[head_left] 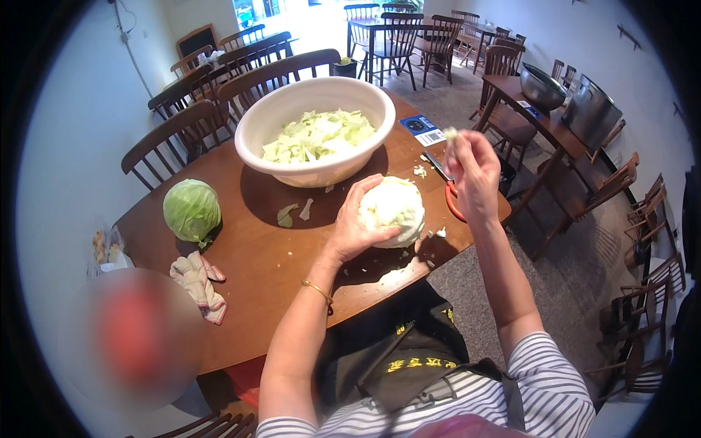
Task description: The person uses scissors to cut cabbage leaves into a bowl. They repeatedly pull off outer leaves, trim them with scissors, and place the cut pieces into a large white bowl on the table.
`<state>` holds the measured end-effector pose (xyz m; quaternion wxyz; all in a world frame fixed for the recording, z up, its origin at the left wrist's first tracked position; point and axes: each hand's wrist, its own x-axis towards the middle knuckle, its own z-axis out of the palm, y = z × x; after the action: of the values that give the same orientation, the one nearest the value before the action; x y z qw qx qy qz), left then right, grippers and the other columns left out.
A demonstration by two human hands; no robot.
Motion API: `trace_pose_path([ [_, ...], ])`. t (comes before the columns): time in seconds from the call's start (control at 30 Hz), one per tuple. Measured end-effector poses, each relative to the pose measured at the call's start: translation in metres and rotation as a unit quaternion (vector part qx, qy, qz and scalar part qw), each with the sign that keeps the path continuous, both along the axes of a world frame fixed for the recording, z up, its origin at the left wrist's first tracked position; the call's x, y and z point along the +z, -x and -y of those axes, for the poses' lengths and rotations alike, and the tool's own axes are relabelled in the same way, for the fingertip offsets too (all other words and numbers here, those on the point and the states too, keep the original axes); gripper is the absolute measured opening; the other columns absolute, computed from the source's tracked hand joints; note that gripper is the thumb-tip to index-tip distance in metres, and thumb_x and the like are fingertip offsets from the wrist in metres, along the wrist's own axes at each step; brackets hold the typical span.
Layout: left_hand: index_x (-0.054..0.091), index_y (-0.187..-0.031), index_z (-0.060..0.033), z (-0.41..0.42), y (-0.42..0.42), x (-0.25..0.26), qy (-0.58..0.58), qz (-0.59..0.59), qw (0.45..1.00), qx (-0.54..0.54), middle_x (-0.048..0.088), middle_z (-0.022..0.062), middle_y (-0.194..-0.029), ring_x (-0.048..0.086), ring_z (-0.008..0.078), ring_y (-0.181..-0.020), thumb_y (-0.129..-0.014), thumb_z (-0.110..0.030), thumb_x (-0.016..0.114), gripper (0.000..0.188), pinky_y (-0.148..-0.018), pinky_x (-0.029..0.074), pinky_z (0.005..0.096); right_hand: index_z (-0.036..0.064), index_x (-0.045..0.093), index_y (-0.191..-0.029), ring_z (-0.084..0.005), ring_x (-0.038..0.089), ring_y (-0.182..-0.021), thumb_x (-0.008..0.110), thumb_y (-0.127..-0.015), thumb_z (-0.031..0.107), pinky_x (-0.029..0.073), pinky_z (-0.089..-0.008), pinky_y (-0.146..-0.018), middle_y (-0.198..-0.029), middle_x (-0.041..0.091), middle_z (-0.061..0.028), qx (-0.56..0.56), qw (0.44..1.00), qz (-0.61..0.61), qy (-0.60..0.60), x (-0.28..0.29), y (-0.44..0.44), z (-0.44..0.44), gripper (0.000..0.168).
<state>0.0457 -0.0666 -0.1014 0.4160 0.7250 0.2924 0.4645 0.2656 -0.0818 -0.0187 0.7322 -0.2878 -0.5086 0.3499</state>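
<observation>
My left hand (358, 222) grips a pale, partly stripped head of cabbage (393, 211) from its left side, near the table's front edge. Raised to the right of it is my right hand (475, 167), a small pale cabbage piece (450, 134) pinched between thumb and finger. Red-handled scissors (453, 201) lie on the table, partly hidden behind that hand. Torn cabbage leaves (323, 137) fill the bottom of a large white plastic basin (315, 175) beyond the left hand. A whole green cabbage (191, 211) stands at the left.
The wooden table (257, 284) bears leaf scraps (296, 213), a bunched cloth (200, 284) and a printed card (423, 130). Wooden chairs (170, 139) line its far left side. A side table at right holds a steel bowl (542, 90) and a tall steel pot (591, 112).
</observation>
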Motion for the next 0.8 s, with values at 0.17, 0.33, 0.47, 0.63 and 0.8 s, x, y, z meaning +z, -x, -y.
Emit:
trace_pose_path([
  [0.17,0.047,-0.14,-0.0044,0.001,0.0,0.004,0.013,-0.003,1.0,-0.006,0.05,0.0143,-0.142,0.048,0.0271,-0.133,-0.06,-0.026,0.09,0.093,-0.114,0.039,0.0394,0.002,0.063,-0.111,-0.0138,0.064,-0.084,0.066,-0.096,0.013,0.055,-0.0248,-0.072,-0.109,0.066,-0.0086,-0.084,0.97,0.217,-0.071,0.05,0.048,-0.054,0.019],
  [0.33,0.041,-0.144,-0.0004,0.0,0.004,0.002,0.042,-0.005,0.999,-0.013,0.051,0.0136,-0.141,0.05,0.023,-0.13,-0.062,-0.021,0.09,0.098,-0.112,0.039,0.0372,0.007,0.064,-0.121,-0.0378,0.053,-0.129,0.072,-0.084,0.002,0.05,-0.0463,-0.104,-0.146,0.044,-0.0184,-0.06,0.816,0.568,-0.084,0.026,0.076,-0.077,0.039],
  [0.47,0.046,-0.138,-0.0026,-0.003,0.0,-0.002,0.026,0.001,1.0,-0.005,0.051,0.0141,-0.138,0.05,0.0277,-0.13,-0.059,-0.022,0.086,0.091,-0.112,0.04,0.0398,0.005,0.065,-0.119,-0.0343,0.056,-0.124,0.065,-0.092,0.011,0.046,-0.0453,-0.104,-0.139,0.054,-0.0168,-0.016,0.836,0.535,-0.121,0.002,0.053,-0.028,0.028],
  [0.63,0.05,-0.135,-0.0032,0.005,-0.004,0.011,-0.025,0.002,1.0,0.01,0.052,0.0149,-0.138,0.05,0.0295,-0.131,-0.06,-0.026,0.089,0.089,-0.112,0.041,0.0405,0.004,0.066,-0.122,-0.0334,0.049,-0.131,0.064,-0.093,0.021,0.035,-0.0473,-0.111,-0.135,0.059,-0.0153,-0.007,0.856,0.512,-0.062,-0.036,0.012,0.021,0.034],
  [0.8,0.049,-0.141,-0.0044,0.006,-0.003,0.012,-0.031,-0.022,0.999,0.027,0.049,0.0144,-0.144,0.048,0.0256,-0.134,-0.062,-0.027,0.09,0.092,-0.113,0.039,0.038,0.004,0.066,-0.117,-0.0306,0.054,-0.123,0.07,-0.088,0.017,0.038,-0.0449,-0.107,-0.127,0.064,-0.0116,-0.091,0.82,0.559,-0.087,-0.032,0.004,0.042,0.032],
])
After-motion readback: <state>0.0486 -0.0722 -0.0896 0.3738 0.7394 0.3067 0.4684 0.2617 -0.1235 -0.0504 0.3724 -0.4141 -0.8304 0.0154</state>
